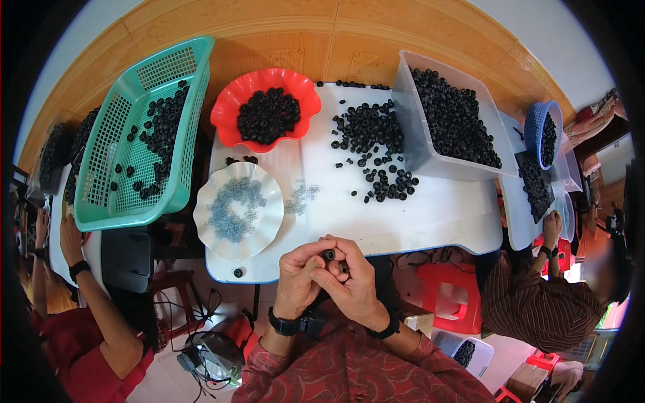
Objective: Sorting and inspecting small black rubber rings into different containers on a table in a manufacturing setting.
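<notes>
Close together in front of my chest, my left hand [299, 279] and my right hand [354, 289] are closed with their fingertips meeting. Between them they pinch a small black cylindrical part [328, 255] with a hole in its end. Something dark also shows among my right fingers, partly hidden. Just beyond my left hand, a white wavy-edged plate [269, 232] carries many small clear bluish pieces [232, 218]. More of these clear pieces [300, 199] lie on the white table [430, 215] beside it. Loose black parts [373, 131] are heaped farther back.
A red wavy bowl [225, 107], a green basket [141, 219] and a clear bin [420, 144] hold black parts. One black part [238, 273] sits by the table's front edge. Co-workers sit left [101, 329] and right [544, 295]. A red stool [449, 289] stands below.
</notes>
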Demonstrator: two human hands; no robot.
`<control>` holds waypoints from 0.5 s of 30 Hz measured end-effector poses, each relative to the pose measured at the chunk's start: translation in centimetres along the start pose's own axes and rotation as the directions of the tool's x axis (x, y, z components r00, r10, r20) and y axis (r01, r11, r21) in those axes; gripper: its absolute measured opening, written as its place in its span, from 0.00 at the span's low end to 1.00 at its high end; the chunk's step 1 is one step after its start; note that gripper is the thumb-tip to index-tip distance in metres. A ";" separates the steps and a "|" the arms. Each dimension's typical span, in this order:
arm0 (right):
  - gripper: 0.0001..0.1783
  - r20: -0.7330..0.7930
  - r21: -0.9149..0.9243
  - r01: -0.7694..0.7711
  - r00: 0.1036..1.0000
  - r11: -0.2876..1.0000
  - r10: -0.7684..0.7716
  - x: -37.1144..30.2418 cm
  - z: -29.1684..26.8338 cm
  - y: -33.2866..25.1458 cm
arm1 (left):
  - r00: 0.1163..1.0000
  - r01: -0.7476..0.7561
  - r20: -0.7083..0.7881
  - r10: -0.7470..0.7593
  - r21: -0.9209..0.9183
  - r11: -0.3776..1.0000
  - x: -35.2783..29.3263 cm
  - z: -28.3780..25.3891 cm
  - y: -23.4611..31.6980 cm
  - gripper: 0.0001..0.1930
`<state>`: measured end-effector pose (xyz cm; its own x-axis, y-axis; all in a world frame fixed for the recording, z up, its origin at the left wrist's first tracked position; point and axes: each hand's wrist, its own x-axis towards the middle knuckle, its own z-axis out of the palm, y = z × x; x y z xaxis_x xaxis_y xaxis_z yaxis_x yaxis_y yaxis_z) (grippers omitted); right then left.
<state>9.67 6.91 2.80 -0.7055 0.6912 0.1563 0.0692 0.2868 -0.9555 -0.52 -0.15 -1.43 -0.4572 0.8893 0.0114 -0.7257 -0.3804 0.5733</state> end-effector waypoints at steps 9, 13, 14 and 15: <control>0.27 0.016 0.123 0.015 1.000 0.992 -0.018 0.6 -0.2 -0.6 | 0.999 -0.036 0.000 0.036 -0.047 0.998 -0.1 1.4 0.4 0.14; 0.27 0.019 0.174 0.007 1.000 0.985 -0.010 0.8 -0.2 -0.4 | 0.999 -0.046 -0.021 0.045 -0.058 0.997 -0.1 1.6 0.2 0.14; 0.27 0.019 0.175 0.006 1.000 0.985 -0.009 0.8 -0.2 -0.5 | 0.998 -0.055 -0.021 0.054 -0.055 0.997 -0.1 1.6 0.1 0.15; 0.28 0.027 0.196 -0.018 1.000 0.980 0.013 0.9 -0.3 -0.7 | 0.998 -0.054 -0.021 0.053 -0.055 0.997 0.0 1.7 0.1 0.15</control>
<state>9.20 7.55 3.66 -0.7236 0.6765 0.1369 -0.0577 0.1383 -0.9887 0.31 0.22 0.03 -0.5052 0.8627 0.0246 -0.7272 -0.4409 0.5261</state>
